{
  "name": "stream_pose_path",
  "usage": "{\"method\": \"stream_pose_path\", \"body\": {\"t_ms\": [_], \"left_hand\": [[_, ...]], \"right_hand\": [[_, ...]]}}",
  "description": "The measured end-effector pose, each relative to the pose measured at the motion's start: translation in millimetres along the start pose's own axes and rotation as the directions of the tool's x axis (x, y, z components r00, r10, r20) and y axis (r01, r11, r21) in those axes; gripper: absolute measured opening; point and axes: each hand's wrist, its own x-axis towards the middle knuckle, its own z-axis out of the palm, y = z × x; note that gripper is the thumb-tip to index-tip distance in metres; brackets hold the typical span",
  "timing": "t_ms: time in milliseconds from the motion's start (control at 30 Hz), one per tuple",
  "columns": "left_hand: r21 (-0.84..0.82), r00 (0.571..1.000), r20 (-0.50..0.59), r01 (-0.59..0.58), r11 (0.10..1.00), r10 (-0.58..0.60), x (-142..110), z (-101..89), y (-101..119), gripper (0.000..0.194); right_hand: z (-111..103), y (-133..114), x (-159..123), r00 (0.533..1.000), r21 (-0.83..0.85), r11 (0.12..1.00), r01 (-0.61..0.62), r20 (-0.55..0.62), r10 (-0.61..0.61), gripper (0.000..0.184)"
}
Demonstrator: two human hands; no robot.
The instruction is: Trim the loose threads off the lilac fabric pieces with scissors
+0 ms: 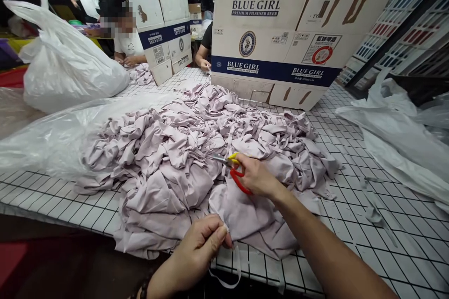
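Pinched between thumb and forefinger, the left hand (201, 243) has a tight grip on the edge of a pale lilac cloth piece (252, 222), with a thin strip (231, 268) of the same stuff looping down below the fingers, over the desk's near edge. Over to the right, the right hand (256, 176) is clenched around a pair of scissors (234, 170), red and yellow handles, the short blades pointing left over the heap. That cloth piece lies at the front of the white gridded desk (354, 159), just against a big rumpled pile of lilac fabric (196, 149) that spreads across the middle. Behind the pile stands a Blue Girl beer carton (280, 42), opened out like a screen. A stuffed white plastic bag (66, 65) sits at the far left, loose clear plastic sheeting (396, 135) on the right. Across the desk, another person's hand (130, 60) rests by a second carton (164, 32).
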Motion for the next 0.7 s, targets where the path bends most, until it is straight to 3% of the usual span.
{"method": "stream_pose_path", "body": {"t_ms": [67, 167, 233, 300, 367, 433, 467, 533, 600, 633, 700], "left_hand": [[0.088, 1.000, 0.008, 0.004, 0.996, -0.004, -1, -3.5, 2, 0.045], [0.308, 0.999, 0.012, 0.027, 0.951, -0.033, -9, -10.8, 5, 0.038], [0.448, 0.996, -0.093, 0.029, 0.893, 0.014, -16, -15.4, 8, 0.030], [0.481, 0.971, -0.222, 0.033, 0.876, 0.085, -21, -18.5, 14, 0.026], [0.332, 0.974, -0.221, 0.020, 0.943, 0.057, -20, -17.2, 21, 0.032], [-0.067, 0.995, -0.029, 0.095, 0.993, -0.097, -9, -7.6, 27, 0.047], [-0.315, 0.978, 0.128, 0.197, 0.928, -0.165, 0, 0.8, 28, 0.053], [-0.690, 0.899, 0.394, 0.428, 0.583, -0.193, 21, 22.9, 28, 0.063], [-0.844, 0.876, 0.454, 0.482, 0.237, -0.164, 41, 46.6, 26, 0.068], [-0.877, 0.881, 0.444, 0.464, 0.122, -0.163, 49, 56.8, 26, 0.068], [-0.911, 0.894, 0.403, 0.411, 0.004, -0.196, 60, 70.7, 26, 0.060]], "right_hand": [[14, -1, 13, 0.995, -0.012, 0.998, 0.055, 0.082, -0.054, 0.021], [26, 7, 24, 0.988, -0.033, 0.998, 0.062, 0.145, -0.056, 0.014], [25, 11, 26, 0.989, -0.035, 0.999, 0.037, 0.144, -0.032, 0.015], [16, 10, 24, 0.991, -0.016, 1.000, 0.008, 0.130, -0.006, 0.014], [0, 4, 18, 0.993, 0.024, 1.000, -0.020, 0.121, 0.017, 0.008], [-19, -2, 6, 0.993, 0.062, 0.997, -0.044, 0.108, 0.037, 0.008], [-28, -5, -1, 0.995, 0.087, 0.995, -0.058, 0.090, 0.050, 0.012], [-44, -10, -19, 0.997, 0.152, 0.985, -0.079, 0.030, 0.075, 0.017], [-56, -12, -39, 0.994, 0.196, 0.975, -0.101, -0.029, 0.109, 0.021], [-59, -13, -50, 0.990, 0.192, 0.974, -0.119, -0.050, 0.131, 0.022], [-64, -16, -73, 0.981, 0.129, 0.977, -0.172, -0.071, 0.182, 0.023]]}}
